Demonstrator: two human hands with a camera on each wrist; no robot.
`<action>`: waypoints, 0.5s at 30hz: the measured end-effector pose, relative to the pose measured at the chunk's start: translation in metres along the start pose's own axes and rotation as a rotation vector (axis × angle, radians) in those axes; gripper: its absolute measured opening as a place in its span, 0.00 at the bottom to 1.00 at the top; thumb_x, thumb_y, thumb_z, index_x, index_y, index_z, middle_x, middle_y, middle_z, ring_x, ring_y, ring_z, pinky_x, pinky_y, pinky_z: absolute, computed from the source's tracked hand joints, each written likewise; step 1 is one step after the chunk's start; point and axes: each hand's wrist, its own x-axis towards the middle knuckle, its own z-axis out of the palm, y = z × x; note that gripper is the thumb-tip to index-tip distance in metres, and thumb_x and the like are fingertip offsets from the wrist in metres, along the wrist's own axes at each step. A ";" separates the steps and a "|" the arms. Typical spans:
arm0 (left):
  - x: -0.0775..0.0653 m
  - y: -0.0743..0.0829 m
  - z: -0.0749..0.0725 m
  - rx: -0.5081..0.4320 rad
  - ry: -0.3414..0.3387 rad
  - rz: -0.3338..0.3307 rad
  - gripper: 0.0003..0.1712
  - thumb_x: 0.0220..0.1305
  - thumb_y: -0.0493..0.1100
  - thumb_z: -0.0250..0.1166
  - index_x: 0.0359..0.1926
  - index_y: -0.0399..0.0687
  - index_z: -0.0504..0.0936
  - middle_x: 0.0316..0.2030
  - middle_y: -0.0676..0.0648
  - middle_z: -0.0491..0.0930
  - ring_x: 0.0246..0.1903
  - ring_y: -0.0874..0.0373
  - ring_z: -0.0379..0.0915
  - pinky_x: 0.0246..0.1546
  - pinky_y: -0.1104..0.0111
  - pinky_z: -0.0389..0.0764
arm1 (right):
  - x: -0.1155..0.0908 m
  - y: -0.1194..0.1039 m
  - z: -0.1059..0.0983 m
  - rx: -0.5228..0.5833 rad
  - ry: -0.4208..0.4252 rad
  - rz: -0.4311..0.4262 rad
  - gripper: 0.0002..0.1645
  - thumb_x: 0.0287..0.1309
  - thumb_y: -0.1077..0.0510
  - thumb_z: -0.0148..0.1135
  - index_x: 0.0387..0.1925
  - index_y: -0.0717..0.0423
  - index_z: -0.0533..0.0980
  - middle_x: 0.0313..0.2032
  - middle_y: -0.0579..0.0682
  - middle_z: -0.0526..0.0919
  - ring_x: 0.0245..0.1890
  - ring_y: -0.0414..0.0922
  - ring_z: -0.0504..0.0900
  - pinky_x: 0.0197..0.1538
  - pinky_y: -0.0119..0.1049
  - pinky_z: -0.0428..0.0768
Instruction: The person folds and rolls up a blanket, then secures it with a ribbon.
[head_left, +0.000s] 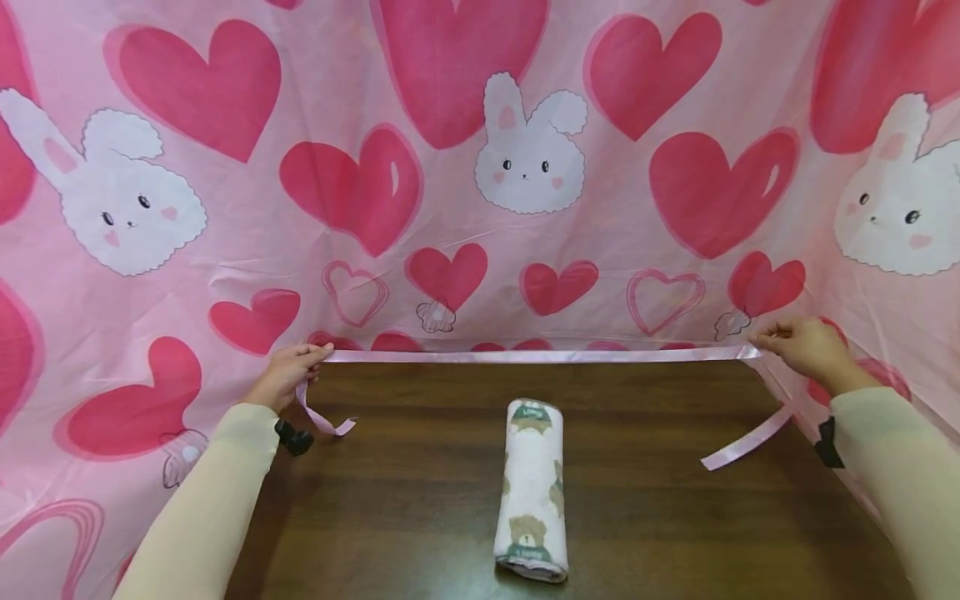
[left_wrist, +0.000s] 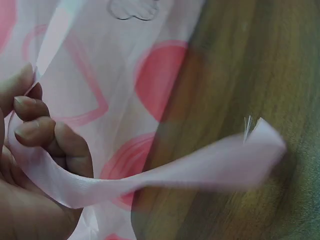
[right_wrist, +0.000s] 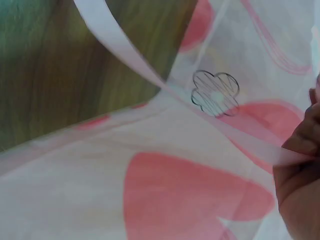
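A pale pink ribbon (head_left: 525, 357) stretches straight across the head view between both hands, above the far edge of the wooden table. My left hand (head_left: 288, 371) pinches it between thumb and forefinger; a loose tail curls down past the palm, its frayed end (left_wrist: 260, 155) hanging free in the left wrist view. At the other side my right hand (head_left: 806, 346) pinches the ribbon, and its second tail (head_left: 750, 437) dangles below. In the right wrist view the right hand (right_wrist: 300, 175) is partly cut off by the frame edge. A rolled white towel (head_left: 531, 492) with bears lies below the ribbon.
Pink sheeting (head_left: 465, 225) with hearts and rabbits hangs behind the table and along both sides. The brown wooden table (head_left: 405, 500) lies beneath the hands, with the towel near its middle.
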 end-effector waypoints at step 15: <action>0.016 -0.025 0.017 0.477 0.056 0.041 0.26 0.61 0.56 0.68 0.35 0.33 0.83 0.26 0.45 0.72 0.29 0.52 0.61 0.26 0.63 0.64 | 0.008 0.014 0.044 -0.260 -0.119 -0.184 0.06 0.50 0.72 0.54 0.31 0.70 0.77 0.28 0.62 0.81 0.31 0.62 0.79 0.41 0.59 0.75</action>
